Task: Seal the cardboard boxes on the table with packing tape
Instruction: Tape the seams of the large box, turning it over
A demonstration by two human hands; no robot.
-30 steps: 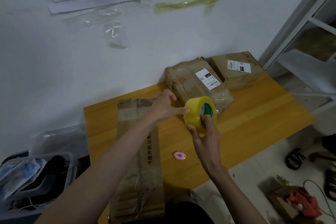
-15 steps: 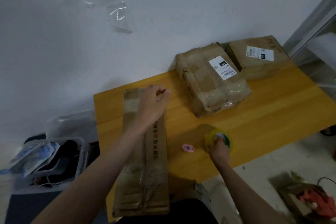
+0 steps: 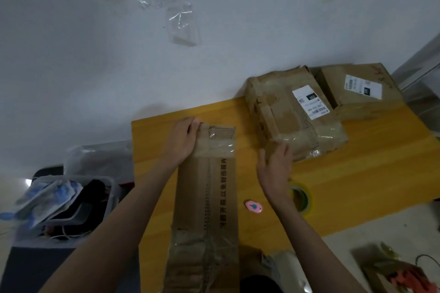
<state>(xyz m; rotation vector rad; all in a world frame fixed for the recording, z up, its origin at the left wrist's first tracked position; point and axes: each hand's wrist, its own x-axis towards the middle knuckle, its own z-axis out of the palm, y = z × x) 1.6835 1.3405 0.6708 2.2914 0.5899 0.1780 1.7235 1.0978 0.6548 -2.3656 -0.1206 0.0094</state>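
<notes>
A long flat cardboard box (image 3: 209, 200) lies lengthwise on the yellow table (image 3: 357, 185), with clear tape across its far end. My left hand (image 3: 182, 140) grips that far left corner, fingers curled over the edge. My right hand (image 3: 276, 169) hovers with relaxed fingers to the right of the box, holding nothing. The yellow tape roll (image 3: 301, 198) lies flat on the table just behind my right wrist. Two taped boxes stand at the back right: a bigger one (image 3: 292, 114) and a smaller one (image 3: 359, 88), both with white labels.
A small pink cutter (image 3: 253, 206) lies between the long box and the tape roll. A bin of clutter (image 3: 62, 204) stands left of the table. Orange and dark items (image 3: 404, 273) lie on the floor at the lower right. The wall runs close behind the table.
My right hand put the tape roll down on the table, let go and rose toward the long box. My left hand moved from the roll to the box's far corner.
</notes>
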